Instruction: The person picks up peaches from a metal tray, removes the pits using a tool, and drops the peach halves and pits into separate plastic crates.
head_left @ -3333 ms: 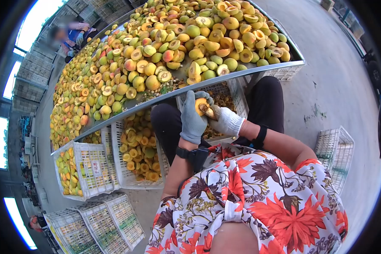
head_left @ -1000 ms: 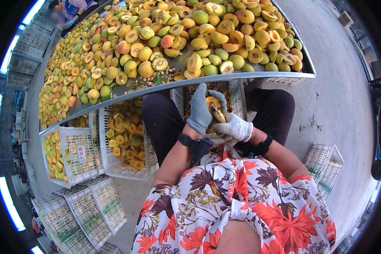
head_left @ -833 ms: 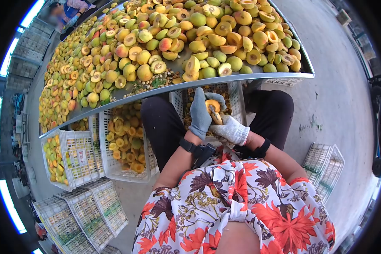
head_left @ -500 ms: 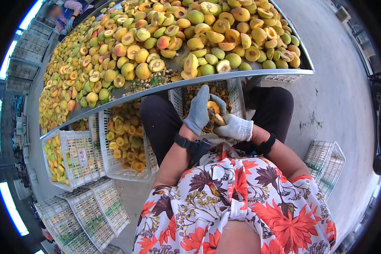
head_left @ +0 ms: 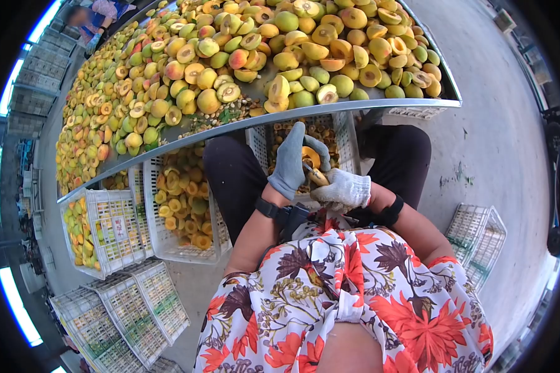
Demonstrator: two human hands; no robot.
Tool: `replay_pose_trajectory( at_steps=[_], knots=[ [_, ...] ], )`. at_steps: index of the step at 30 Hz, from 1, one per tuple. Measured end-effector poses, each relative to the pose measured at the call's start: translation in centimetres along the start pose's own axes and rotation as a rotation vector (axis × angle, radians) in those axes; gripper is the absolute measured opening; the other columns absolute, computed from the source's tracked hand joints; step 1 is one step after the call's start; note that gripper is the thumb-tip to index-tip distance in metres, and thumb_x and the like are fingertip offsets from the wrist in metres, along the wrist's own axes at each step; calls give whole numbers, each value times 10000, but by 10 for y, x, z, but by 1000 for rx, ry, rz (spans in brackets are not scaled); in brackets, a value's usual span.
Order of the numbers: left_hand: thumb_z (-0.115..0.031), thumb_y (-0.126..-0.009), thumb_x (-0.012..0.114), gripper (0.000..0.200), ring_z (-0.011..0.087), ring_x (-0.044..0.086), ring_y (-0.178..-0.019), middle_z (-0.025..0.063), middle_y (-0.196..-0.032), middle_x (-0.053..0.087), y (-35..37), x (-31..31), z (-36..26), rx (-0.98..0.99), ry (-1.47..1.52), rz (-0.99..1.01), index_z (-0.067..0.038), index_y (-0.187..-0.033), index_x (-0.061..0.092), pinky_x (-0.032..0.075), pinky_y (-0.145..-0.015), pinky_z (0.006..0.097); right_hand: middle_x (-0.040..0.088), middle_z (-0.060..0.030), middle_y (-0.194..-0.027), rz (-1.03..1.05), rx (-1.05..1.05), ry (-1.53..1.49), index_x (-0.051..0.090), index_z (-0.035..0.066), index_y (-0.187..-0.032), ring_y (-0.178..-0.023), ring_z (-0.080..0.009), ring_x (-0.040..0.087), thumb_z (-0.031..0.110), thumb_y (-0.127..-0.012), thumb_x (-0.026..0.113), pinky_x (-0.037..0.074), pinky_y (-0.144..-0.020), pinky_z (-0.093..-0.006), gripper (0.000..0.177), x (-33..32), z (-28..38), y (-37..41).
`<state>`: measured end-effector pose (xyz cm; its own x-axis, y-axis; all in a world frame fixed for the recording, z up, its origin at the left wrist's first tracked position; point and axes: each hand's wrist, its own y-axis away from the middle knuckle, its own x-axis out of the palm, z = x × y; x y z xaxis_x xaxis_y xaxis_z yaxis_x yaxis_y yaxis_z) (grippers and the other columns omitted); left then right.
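Observation:
My left hand point(head_left: 289, 163), in a grey-blue glove, is curled around a pitted-looking yellow peach half point(head_left: 311, 155) whose cut side faces up. In my right hand point(head_left: 345, 189), gloved in dirty white, is a short pitting knife point(head_left: 318, 178) with a wooden handle. Its metal tip reaches to the fruit; the exact shape of the blade is hidden. Both hands are close together above a white crate point(head_left: 350, 140) between my knees, which holds small brown-orange pieces, perhaps stones.
A metal-edged table point(head_left: 261, 119) ahead carries a heap of peaches point(head_left: 168, 87), many halved. Left of my legs stand a crate of peach halves point(head_left: 183, 248) and another fruit crate point(head_left: 115, 230). Stacked crates point(head_left: 127, 314) lie lower left, others point(head_left: 477, 239) right. A person point(head_left: 93, 25) is far left.
The knife has turned slightly and its metal tip shows more clearly at the peach half. My right hand has shifted a little; my left keeps its hold.

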<state>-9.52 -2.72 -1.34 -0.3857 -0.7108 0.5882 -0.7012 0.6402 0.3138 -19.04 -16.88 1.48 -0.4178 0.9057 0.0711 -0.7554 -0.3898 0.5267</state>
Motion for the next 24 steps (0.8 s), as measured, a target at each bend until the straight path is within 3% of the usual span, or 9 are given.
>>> replay_pose_trajectory(
  at_steps=[6, 9, 11, 13, 15, 17, 19, 21, 24],
  knots=[
    [-534, -1023, 326, 697, 272, 640, -562, 159, -674, 654, -7, -11, -14, -94, -2, 108, 11, -732, 648, 543, -539, 352, 630, -17, -703, 193, 164, 87, 642, 48, -996, -521, -109, 579, 261, -861, 669, 458, -430, -258, 254, -14, -8, 10],
    [-549, -1024, 289, 722, 264, 646, -561, 151, -684, 663, -4, -25, -33, 6, -60, 55, 16, -765, 656, 546, -537, 340, 620, -19, -705, 35, 228, 212, 628, 43, -1004, -518, -98, 578, 242, -870, 654, 449, -420, -254, 242, -23, 7, 17],
    [-555, -1027, 252, 744, 248, 647, -554, 137, -674, 665, 5, -19, -55, 68, -111, -5, 21, -790, 661, 552, -551, 323, 669, -191, -782, -273, -57, 613, 599, -3, -1025, -704, -339, 667, 243, -851, 638, 538, -652, -408, 304, -35, -18, 0],
    [-516, -1050, 231, 707, 240, 669, -619, 133, -766, 681, 22, -25, -75, 263, -172, -119, 22, -869, 652, 572, -612, 321, 666, -272, -868, -362, 107, 885, 587, -31, -1042, -853, -438, 649, 243, -832, 626, 508, -775, -473, 347, -43, -33, -13],
    [-444, -1065, 259, 634, 222, 672, -667, 129, -785, 687, 45, -35, -105, 506, -321, -326, 23, -883, 647, 567, -670, 313, 667, -289, -908, -349, 1, 682, 591, -43, -1045, -885, -445, 652, 233, -826, 612, 504, -771, -489, 353, -36, -9, -5],
    [-356, -1046, 403, 472, 167, 634, -835, 97, -952, 684, 59, -61, -129, 678, -620, -788, 36, -1036, 664, 516, -750, 278, 666, -294, -915, -345, 17, 732, 605, -44, -1035, -895, -442, 655, 230, -823, 605, 513, -782, -478, 346, -42, -26, -14],
    [-258, -1005, 534, 337, 103, 565, -836, 20, -972, 642, 50, -126, -143, 886, -793, -1001, 16, -1152, 664, 479, -762, 244, 666, -296, -920, -334, 90, 802, 610, -44, -1025, -901, -442, 656, 234, -821, 606, 515, -785, -475, 345, -45, -37, -21],
    [-218, -994, 563, 311, 86, 549, -834, -1, -992, 630, 42, -116, -151, 855, -805, -1015, 18, -1175, 654, 472, -772, 238, 670, -285, -914, -282, 65, 643, 614, -40, -1011, -903, -436, 658, 286, -815, 630, 515, -780, -471, 380, -46, -41, -26],
    [-217, -969, 609, 347, 119, 603, -942, 43, -1086, 671, -4, -75, -136, 792, -959, -705, 23, -1219, 628, 479, -854, 254, 674, -269, -896, -332, -10, 616, 613, -32, -1013, -893, -426, 661, 302, -813, 648, 515, -768, -464, 391, -39, -41, -30]
  ],
)
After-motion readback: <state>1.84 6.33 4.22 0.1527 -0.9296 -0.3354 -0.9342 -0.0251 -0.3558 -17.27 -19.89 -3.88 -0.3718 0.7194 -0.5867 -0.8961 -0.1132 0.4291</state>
